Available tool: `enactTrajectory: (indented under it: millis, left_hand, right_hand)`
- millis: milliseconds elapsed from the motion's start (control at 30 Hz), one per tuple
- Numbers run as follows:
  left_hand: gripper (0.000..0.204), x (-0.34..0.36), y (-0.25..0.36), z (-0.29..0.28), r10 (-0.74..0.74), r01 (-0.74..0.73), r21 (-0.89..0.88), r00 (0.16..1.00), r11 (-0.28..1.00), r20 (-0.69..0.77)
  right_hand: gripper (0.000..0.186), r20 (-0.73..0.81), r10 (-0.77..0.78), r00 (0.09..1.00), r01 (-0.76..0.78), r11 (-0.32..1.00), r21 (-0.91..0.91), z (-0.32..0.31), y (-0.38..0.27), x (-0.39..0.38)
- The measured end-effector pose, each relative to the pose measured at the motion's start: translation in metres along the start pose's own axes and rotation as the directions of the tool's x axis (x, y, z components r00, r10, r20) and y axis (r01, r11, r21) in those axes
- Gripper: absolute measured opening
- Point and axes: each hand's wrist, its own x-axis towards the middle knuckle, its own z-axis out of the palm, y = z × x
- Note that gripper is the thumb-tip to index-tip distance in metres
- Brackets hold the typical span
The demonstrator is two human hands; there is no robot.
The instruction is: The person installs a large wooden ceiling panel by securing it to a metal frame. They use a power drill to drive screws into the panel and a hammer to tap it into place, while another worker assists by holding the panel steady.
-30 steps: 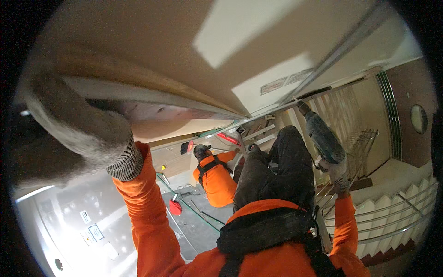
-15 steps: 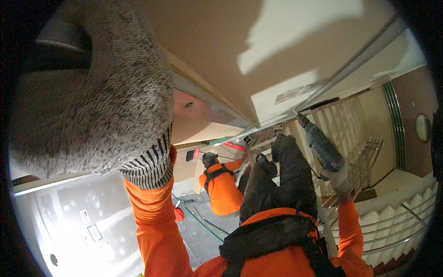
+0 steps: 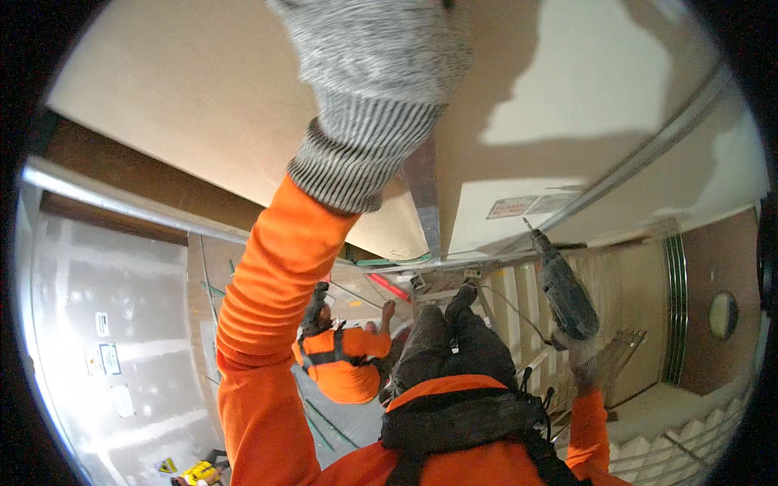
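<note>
My left hand (image 3: 377, 61), in a grey knit glove, is raised at the top of the view in front of a pale board (image 3: 186, 89). Its fingers are cut off by the edge, so what they do is hidden. Low at the right, my right hand (image 3: 585, 352) is closed round the handle of a dark, dusty power drill (image 3: 567, 293). The drill's bit points up toward a pale panel (image 3: 494, 174) bearing a printed label (image 3: 519, 206). Between board and panel runs a narrow grey strip (image 3: 423, 182).
Below on the left, a person in orange (image 3: 340, 360) crouches near a red object (image 3: 389, 287). Another person in yellow (image 3: 203, 472) is at lower left. A metal rail (image 3: 640, 170) crosses at right, above stairs with handrails (image 3: 689, 445). A cord trails by my legs.
My left hand has moved from the upper left to the top middle. The drill stays in my right hand, its bit now lower in view. The whole view has shifted, showing more of the left board.
</note>
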Motion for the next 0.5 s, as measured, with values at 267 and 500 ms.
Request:
enactTrajectory:
  millis: [267,500]
  left_hand:
    - [0.096,0.000,0.013,-0.020,0.031,-0.029,0.017,0.992,0.999,-0.121]
    - [0.093,-0.002,0.018,0.005,0.144,-0.145,0.011,0.969,0.989,-0.203]
  right_hand:
    - [0.055,0.218,-0.135,0.966,0.142,0.990,-0.013,-0.005,-0.005,0.001]
    - [0.066,0.283,-0.029,0.959,0.052,0.996,-0.074,-0.024,0.039,0.011]
